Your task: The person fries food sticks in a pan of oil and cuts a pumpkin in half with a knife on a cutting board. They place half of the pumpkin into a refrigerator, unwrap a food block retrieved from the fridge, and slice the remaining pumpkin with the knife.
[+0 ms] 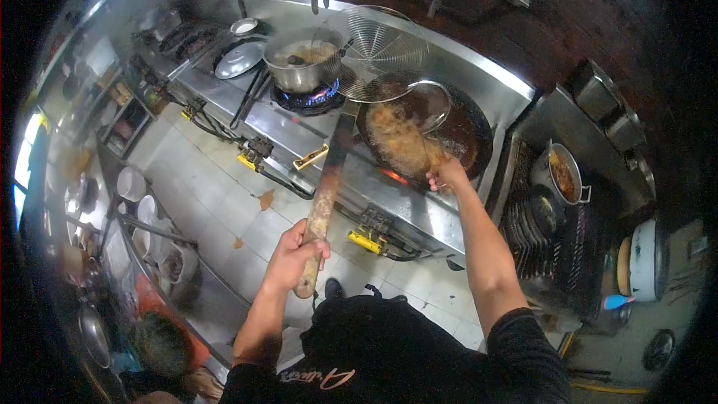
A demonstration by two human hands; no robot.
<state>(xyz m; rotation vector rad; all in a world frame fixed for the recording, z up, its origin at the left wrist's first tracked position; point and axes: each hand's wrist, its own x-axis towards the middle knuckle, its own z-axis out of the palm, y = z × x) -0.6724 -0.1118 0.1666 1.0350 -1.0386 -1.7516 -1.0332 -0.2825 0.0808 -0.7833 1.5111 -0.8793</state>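
My left hand (295, 256) is closed around the lower end of a long worn wooden handle (324, 213). It runs up towards a large round wire strainer (380, 41), which sits over the back of the stove beside the wok. My right hand (447, 175) reaches over the near rim of the wok (479, 131), its fingers curled. A thin line seems to join it to a round-rimmed metal utensil (449, 108) above the oil. Golden-brown frying food (400, 138) fills the wok's left side, close to my fingers. Flame glows under the wok's front.
A pot (303, 60) stands over a lit blue burner (307, 97), left of the wok. Further left lies a metal lid (241, 60). At right, a pot of food (559, 172) rests by a grill rack (523, 217). Someone in orange (168, 307) is at lower left.
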